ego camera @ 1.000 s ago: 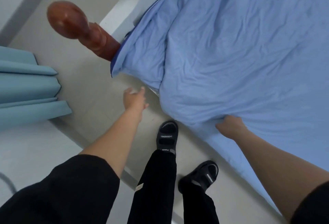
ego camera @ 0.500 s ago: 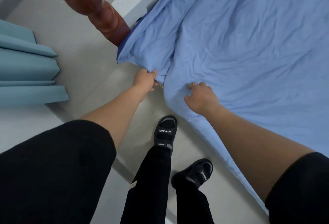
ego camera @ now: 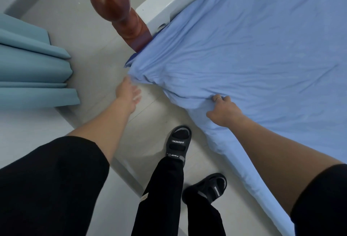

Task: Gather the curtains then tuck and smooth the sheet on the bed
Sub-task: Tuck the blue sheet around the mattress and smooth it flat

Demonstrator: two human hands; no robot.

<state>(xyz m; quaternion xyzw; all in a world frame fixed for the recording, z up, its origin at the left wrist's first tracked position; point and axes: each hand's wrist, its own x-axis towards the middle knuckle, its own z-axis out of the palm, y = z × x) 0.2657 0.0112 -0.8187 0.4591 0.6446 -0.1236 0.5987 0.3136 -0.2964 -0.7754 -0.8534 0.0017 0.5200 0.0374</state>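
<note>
The light blue sheet (ego camera: 253,57) covers the bed, wrinkled, and its bunched corner hangs over the mattress corner beside the bed post. My left hand (ego camera: 128,93) is open just below that hanging corner, its fingertips at the cloth's edge and holding nothing. Further along the near mattress edge, my right hand (ego camera: 223,110), with a ring on one finger, grips a fold of the sheet with curled fingers. The teal curtains (ego camera: 33,70) hang gathered in folds at the left.
A brown turned wooden bed post (ego camera: 120,12) rises at the bed's corner beside the white bed frame (ego camera: 159,3). My feet in black sandals (ego camera: 178,142) stand on the pale floor (ego camera: 90,34) close to the bed's edge.
My left hand has let go of the sheet corner it was pinching and dropped a little below it, now open. My right hand has shifted along the mattress edge and grips a fold.
</note>
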